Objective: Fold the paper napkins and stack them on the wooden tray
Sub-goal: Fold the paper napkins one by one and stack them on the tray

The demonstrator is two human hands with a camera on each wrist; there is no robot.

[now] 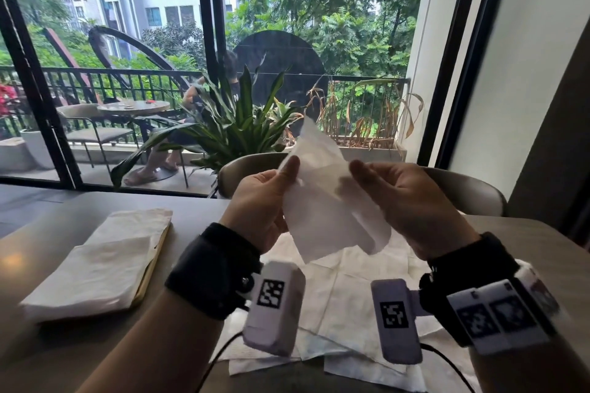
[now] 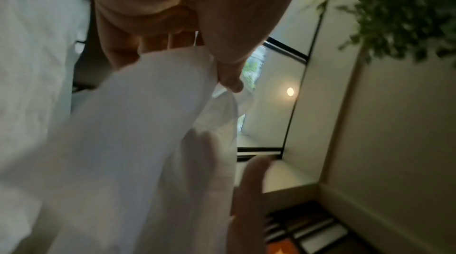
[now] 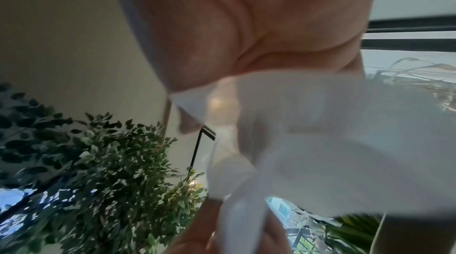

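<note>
My left hand (image 1: 261, 198) & right hand (image 1: 405, 198) pinch opposite edges of a napkin (image 1: 325, 201) held up above the tabletop (image 1: 198, 201), w/ folded napkins (image 1: 95, 268) on the wooden tray (image 1: 152, 268) at left.

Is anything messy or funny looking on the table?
Yes. The unfolded napkins under the hands lie in a crooked, overlapping heap. The folded napkins on the wooden tray look tidy. The napkin held in the air is rumpled, not torn.

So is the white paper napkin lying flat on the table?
No, both hands, left hand and right hand, hold the white paper napkin up above the grey table.
</note>
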